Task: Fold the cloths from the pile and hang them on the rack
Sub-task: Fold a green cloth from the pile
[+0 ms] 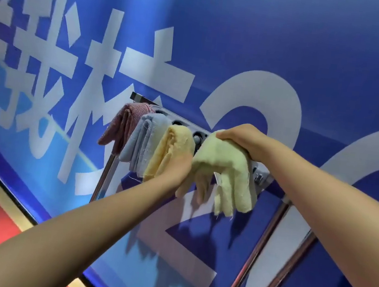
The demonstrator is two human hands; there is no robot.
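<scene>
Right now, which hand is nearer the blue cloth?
Left. The left hand is below the yellow cloth, next to the blue cloth; the right hand rests on the green cloth, farther along the rack.

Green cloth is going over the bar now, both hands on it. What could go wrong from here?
1. The green cloth hangs in uneven, bunched layers; once the right hand lifts off its top, it might slide off the rack bar.
2. The left hand works right against the yellow cloth; pulling away could drag it askew.

Fuzzy terry green cloth [226,165], shiny metal rack [255,255], glossy printed banner [316,51]
</scene>
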